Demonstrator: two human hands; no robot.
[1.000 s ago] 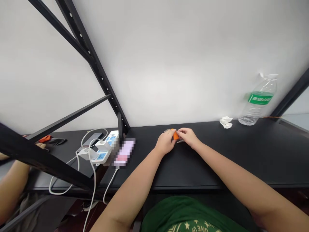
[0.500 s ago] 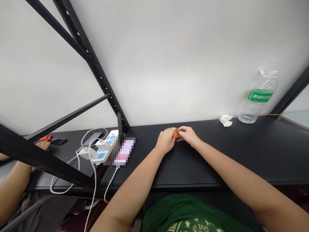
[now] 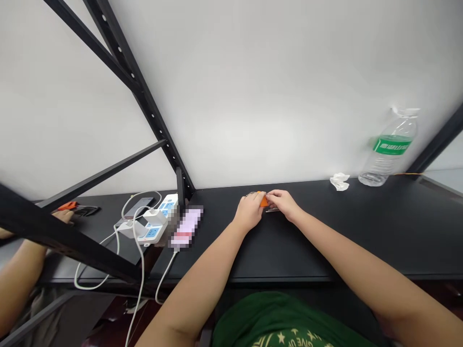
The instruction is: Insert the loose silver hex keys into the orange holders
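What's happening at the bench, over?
Left hand, right hand meeting at small orange object. Plastic water bottle, crumpled tissue off to the right, apart.

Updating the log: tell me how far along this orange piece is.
Nothing looks finished yet. In hand: the left hand and right hand pinch the small orange piece together on the black bench. Left: a thin metal piece just below the right hand, too small to judge.

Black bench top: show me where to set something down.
Bare bench top runs from the right hand to the crumpled tissue and water bottle. Crowded: the power strip and white cables, left of the left hand.
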